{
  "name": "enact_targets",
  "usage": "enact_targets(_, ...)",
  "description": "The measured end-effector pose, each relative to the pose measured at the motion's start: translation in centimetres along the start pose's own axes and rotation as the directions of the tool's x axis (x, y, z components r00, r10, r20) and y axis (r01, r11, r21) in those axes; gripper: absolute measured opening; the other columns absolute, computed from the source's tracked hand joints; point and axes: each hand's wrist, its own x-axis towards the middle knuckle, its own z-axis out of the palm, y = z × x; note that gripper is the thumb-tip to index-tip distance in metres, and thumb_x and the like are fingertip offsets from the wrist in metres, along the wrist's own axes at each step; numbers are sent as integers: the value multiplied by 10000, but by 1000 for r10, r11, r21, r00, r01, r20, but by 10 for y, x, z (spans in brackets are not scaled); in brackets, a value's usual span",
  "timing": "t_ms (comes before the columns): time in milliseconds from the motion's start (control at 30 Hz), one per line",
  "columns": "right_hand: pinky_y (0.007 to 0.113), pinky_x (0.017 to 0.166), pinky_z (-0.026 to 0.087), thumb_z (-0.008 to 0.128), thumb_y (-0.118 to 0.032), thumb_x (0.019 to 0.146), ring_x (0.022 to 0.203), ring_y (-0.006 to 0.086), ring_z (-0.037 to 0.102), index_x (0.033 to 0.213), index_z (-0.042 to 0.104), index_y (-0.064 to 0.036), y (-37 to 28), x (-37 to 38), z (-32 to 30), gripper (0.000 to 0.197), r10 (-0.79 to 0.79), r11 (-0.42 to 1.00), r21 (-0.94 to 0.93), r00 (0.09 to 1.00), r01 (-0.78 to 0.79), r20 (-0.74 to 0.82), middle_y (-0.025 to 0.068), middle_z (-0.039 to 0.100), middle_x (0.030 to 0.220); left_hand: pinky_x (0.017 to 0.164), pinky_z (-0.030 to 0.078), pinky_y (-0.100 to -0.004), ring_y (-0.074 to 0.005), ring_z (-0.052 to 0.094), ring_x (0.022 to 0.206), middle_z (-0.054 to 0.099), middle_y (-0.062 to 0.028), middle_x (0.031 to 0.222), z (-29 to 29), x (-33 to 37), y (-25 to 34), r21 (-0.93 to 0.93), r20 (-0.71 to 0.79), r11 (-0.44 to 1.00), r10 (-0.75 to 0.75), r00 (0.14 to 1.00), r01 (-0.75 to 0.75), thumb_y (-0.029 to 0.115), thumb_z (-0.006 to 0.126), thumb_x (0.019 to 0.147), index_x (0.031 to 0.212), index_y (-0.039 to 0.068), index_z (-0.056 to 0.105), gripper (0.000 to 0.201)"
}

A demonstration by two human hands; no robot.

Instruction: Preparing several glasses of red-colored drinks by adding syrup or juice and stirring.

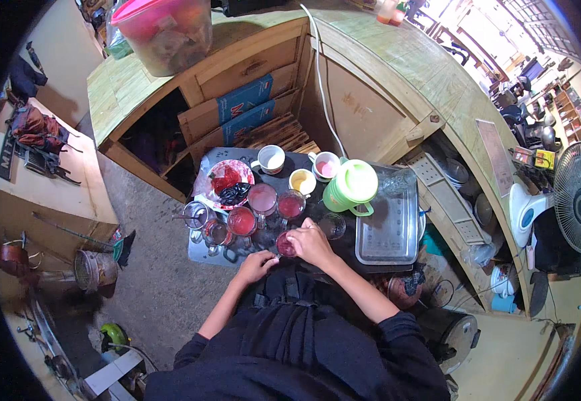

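Red liquid is seen in a small glass cup (285, 246) at the near edge of the dark table (204, 252), directly before the person's body. The cup's upper part is covered by the right hand (312, 243), whose fingers are curled narrowly at it. The left hand (257, 265) is placed just to the left, fingers bunched; whether anything is pinched cannot be told.

A spill over the near edge is judged possible if the cup is tipped. The clear glass (332, 226) just right of the right hand could be knocked by a sideways swing; the red-filled glass mug (241, 221) to the far left could be struck by a reach.

The cup's far side is partly hidden by fingers; whether its base is fully supported cannot be confirmed.
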Motion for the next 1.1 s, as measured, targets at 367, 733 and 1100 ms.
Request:
enact_targets(367,351,662,427,583,-112,727,661,271,513,746,637,-47,2,3,-2,87,-40,999,25,999,40,-33,93,612,675,681,448,-370,-315,585,767,590,-147,821,-2,1,3,-20,14,1000,-21,1000,21,259,546,834,897,26,603,248)
enact_targets(733,348,666,431,578,-104,727,665,267,508,740,633,-36,-1,4,-3,88,-32,999,9,995,33,-93,106,609,681,678,451,-359,-303,589,764,591,-144,818,-1,2,3,-34,9,999,-1,1000,1,256,549,834,891,24,605,246)
enact_targets(1100,355,680,428,588,-119,723,696,262,508,757,641,-53,0,8,-5,91,6,1000,20,990,-4,-141,97,615,687,698,452,-335,-258,596,767,604,-129,835,-2,1,6,-46,26,997,-60,998,61,217,576,825,895,17,607,214)
